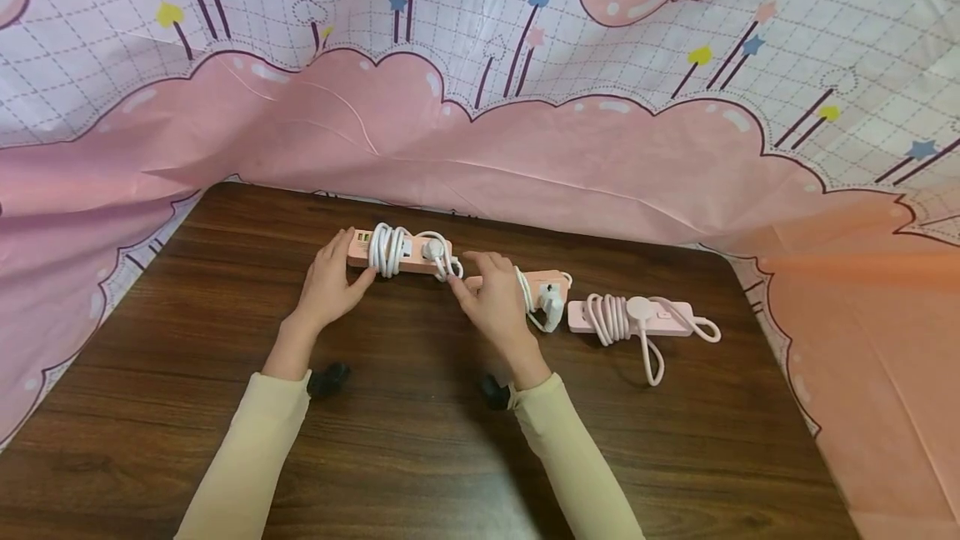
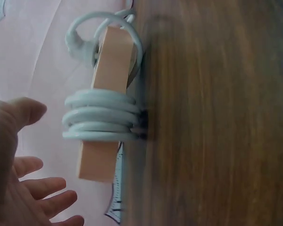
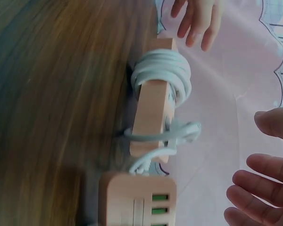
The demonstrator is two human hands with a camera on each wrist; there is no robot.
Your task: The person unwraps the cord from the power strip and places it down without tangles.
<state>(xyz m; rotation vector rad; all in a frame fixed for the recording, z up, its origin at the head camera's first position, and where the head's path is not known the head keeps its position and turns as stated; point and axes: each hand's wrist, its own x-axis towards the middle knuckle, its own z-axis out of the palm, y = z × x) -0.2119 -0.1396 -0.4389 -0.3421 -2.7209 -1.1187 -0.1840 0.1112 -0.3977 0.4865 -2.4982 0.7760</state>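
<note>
Lying toward the table's far edge [image 1: 300, 196]: three power strips [image 1: 415, 265], cords [image 1: 385, 250] wound; apparently little remaining. Left hand [image 1: 330, 283], right hand [image 1: 497, 300]: grip spread.

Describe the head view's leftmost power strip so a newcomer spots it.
Find the dark brown wood-grain table, then its far edge near the pink cloud-print curtain. There, between left hand and right hand, is a peach rectangular power strip wrapped in white cord. It's farthest left; the other peach strip is partly hidden by the right hand, and the far-right strip is paler pink.
</note>
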